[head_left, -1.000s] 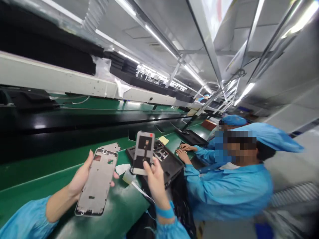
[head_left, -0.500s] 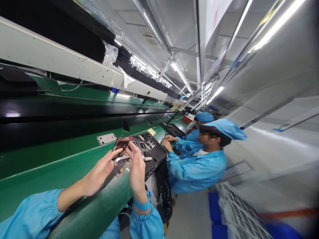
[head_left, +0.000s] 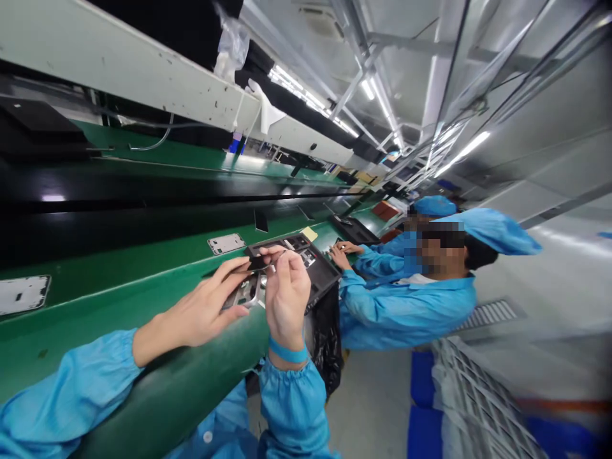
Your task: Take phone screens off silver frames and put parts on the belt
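Note:
My left hand is closed around a slim phone-like device. Its fingers lie over the top edge and the thumb sits below. Part of the device is silvery, and a thin dark panel shows by the fingertips. My right hand, with a blue band at the wrist, is pinched close to the device's far end. Whatever lies between its fingertips is small and partly hidden. Behind both hands, a black tray carries several phone parts.
Flat white phone-sized plates and a black panel lie on the green bench. A yellow slip rests by the tray. Co-workers in blue sit along the right. A black bag hangs below.
The view has shifted, so the bench scene sits further right. My right fingers have drawn into a tight pinch. The device's glossy reddish reflection has given way to a silvery surface and a dark panel.

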The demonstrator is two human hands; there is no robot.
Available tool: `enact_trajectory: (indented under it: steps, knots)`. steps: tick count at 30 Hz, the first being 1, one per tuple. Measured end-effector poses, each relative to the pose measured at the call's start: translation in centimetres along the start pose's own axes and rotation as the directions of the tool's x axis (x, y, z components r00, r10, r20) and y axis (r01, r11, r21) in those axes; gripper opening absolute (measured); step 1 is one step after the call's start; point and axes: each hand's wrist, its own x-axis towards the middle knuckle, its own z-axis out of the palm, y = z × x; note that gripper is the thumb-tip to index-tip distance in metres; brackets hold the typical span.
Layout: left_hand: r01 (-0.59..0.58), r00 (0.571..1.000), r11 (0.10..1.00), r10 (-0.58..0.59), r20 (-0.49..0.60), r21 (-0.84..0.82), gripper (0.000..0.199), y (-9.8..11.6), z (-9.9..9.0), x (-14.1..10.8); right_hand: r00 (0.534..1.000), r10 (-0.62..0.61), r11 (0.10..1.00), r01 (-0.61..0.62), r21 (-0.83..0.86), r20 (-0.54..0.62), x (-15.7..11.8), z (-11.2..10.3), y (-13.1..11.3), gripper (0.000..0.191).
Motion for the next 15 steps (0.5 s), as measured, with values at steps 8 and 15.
enact_trajectory:
  steps: [8, 15]
  knots:
    - [0.112, 0.84, 0.914, -0.297, -0.454, -0.39, 0.081, -1.5, -4.1, 1.4, 0.943, 0.263, 0.845, -0.124, -0.52, 0.202, -4.0, -3.4, 10.2, 0.03]
    - [0.173, 0.83, 0.469, -0.542, -0.128, -0.866, 0.085, 0.1, -5.6, 1.1, 0.912, 0.324, 0.688, -0.045, -0.725, 0.25, -8.3, -1.4, 17.3, 0.014]
